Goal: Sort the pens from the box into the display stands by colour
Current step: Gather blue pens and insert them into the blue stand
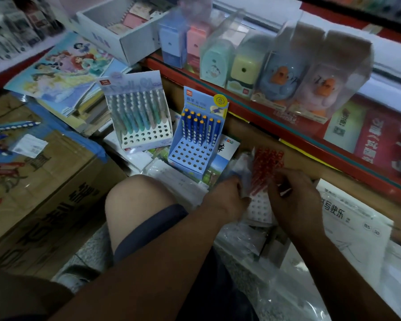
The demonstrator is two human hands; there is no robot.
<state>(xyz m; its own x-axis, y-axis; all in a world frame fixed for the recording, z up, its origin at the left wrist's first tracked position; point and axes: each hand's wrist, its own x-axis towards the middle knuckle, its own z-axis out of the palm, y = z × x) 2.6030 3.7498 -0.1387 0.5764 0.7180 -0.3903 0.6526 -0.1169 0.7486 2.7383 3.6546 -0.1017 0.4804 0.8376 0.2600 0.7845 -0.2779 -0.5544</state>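
A display stand (261, 208) with a white holed base and several red dotted pens (265, 165) sits low at centre right. My left hand (229, 195) grips its left side, where clear wrapping shows. My right hand (294, 200) is closed at its right edge, pinching something small that I cannot make out. A blue stand (190, 156) with several blue pens (200, 128) stands to the left. Behind that, a pale stand (144, 137) holds several teal and grey pens (137, 112). Loose blue and red pens (7, 128) lie on a cardboard box (56, 181) at the far left.
A red shelf edge (287, 126) runs diagonally above the stands, with boxed pencil sharpeners (241, 61) on it. Stacked notebooks and plastic-wrapped paper packs (357, 230) lie underfoot. My bare knee (137, 205) is between the cardboard box and the stands.
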